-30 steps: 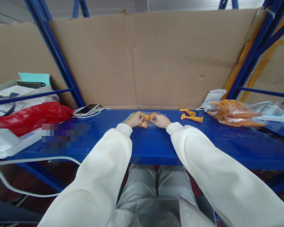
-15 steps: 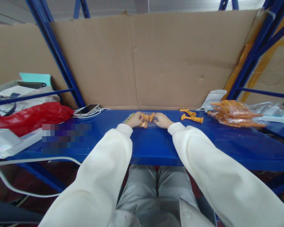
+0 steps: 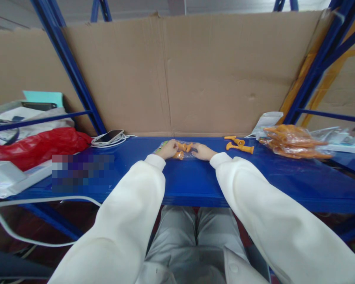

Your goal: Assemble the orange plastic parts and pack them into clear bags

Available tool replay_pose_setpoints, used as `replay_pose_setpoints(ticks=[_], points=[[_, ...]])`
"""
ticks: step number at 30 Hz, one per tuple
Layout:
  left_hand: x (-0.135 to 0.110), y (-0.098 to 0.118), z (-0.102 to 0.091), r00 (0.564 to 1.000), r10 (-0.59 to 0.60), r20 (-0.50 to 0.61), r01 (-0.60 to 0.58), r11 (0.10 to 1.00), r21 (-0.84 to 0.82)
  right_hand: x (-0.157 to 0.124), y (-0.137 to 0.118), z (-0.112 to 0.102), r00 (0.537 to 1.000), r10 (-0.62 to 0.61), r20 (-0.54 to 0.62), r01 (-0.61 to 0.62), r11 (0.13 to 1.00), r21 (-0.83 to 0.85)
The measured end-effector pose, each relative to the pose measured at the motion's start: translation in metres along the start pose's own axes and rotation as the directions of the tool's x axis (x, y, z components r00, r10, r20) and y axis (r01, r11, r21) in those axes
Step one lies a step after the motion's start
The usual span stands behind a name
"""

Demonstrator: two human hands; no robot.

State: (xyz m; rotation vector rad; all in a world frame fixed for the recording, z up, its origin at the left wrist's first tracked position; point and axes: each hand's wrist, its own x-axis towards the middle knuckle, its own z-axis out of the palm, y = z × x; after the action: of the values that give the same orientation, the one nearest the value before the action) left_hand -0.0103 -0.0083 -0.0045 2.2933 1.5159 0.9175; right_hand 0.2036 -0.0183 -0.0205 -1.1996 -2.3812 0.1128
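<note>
A clear plastic bag (image 3: 190, 157) lies on the blue tabletop with orange plastic pieces (image 3: 180, 155) showing in it. At its left end, my left hand (image 3: 169, 150) is closed on the bag, fingers curled in toward the orange pieces. My right hand (image 3: 204, 151) pinches the bag's other end. Both hands rest low, close to the table surface. Beyond my left hand a bit of green print shows on the bag. To the right lie loose orange plastic pieces (image 3: 240, 148), shaped like small horns or hammers, apart from my hands.
Bagged orange pieces (image 3: 292, 142) are piled at the right. On the left are a phone (image 3: 112, 136) on a coiled white cable, a red plastic bag (image 3: 47, 146) and a white power strip (image 3: 26, 179). A cardboard panel (image 3: 195, 75) stands behind the blue table (image 3: 195, 183).
Hardly anything differs. Both hands stay at the two ends of the bag, and the orange pieces between them shift only slightly.
</note>
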Motion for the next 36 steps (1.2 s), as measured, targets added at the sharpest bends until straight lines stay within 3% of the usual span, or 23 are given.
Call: replay_pose_setpoints(ticks=[4,10,16,25,31,36], points=[[0.0003,-0.0017,0.0001,1.000,-0.020,0.003,0.020,0.999,0.029,0.0002,0.0029,0.0003,0.999,-0.042,-0.009,0.042,0.999,0.032],[0.0012,-0.0072,0.0013,0.999,-0.041,0.008,0.040,0.998,0.056,0.0007,0.0008,-0.0005,0.990,0.110,-0.086,-0.101,0.990,0.104],[0.0023,-0.0059,0.0018,0.999,-0.038,-0.008,0.038,0.997,0.065,0.0038,0.0084,0.0041,0.988,0.001,-0.153,0.019,0.992,0.126],[0.0014,-0.0037,-0.0009,0.999,-0.028,-0.015,0.029,0.997,0.073,0.0029,0.0071,0.0034,0.997,-0.065,0.040,0.061,0.993,0.101],[0.0026,-0.0032,-0.0004,0.998,-0.013,-0.055,0.016,0.999,0.051,0.0024,0.0081,0.0021,0.998,-0.033,0.062,0.024,0.991,0.129],[0.0003,-0.0027,-0.0010,1.000,-0.022,-0.017,0.022,0.999,0.046,0.0015,0.0015,-0.0029,0.999,0.026,0.031,-0.029,0.994,0.108]])
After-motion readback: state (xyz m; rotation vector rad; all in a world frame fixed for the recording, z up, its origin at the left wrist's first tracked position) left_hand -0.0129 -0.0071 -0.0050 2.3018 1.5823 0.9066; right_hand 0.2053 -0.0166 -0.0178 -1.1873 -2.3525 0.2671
